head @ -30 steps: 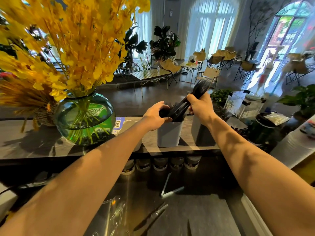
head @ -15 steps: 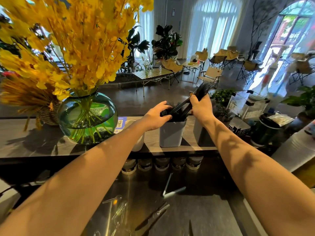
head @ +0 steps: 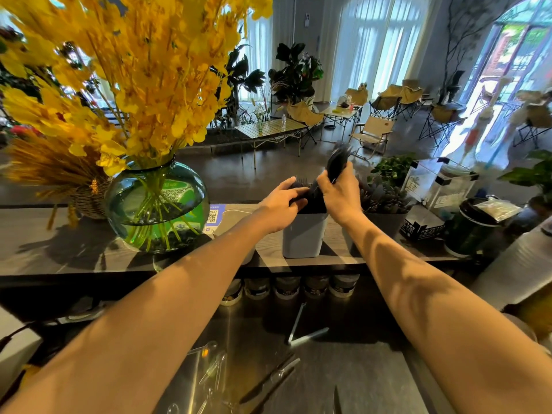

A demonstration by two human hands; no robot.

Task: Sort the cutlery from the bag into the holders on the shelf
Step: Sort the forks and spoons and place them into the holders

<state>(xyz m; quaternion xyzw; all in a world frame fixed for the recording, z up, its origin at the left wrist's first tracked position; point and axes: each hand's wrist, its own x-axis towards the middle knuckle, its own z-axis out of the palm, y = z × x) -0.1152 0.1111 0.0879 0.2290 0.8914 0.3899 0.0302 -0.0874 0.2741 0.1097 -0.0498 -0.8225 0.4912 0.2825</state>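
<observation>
right hand (head: 340, 195): fingers wrapped round a bundle of black cutlery (head: 337, 162), held nearly upright, its lower end down at the mouth of the grey holder (head: 303, 236); the top of the bundle is blurred.
left hand (head: 279, 206): at the holder's left rim, thumb above and fingers below the black forks (head: 301, 183) standing inside; it seems to pinch them, though the dark plastic hides the contact.
hands together: just beside each other over the same holder, knuckles nearly touching.
grey holder: upright near the front edge of the wooden shelf (head: 59, 252), packed with black cutlery.
dark holder (head: 385, 228): just right of the grey one, behind the right wrist, full of greyish pieces.
glass vase (head: 155, 204): green, round, on the shelf well left of the holders, filled with yellow flowers (head: 134, 70).
jars (head: 286, 286): a row under the shelf.
lower counter (head: 373, 383): clear plastic spoons (head: 209, 369) and black knives (head: 268, 383) lie loose.
</observation>
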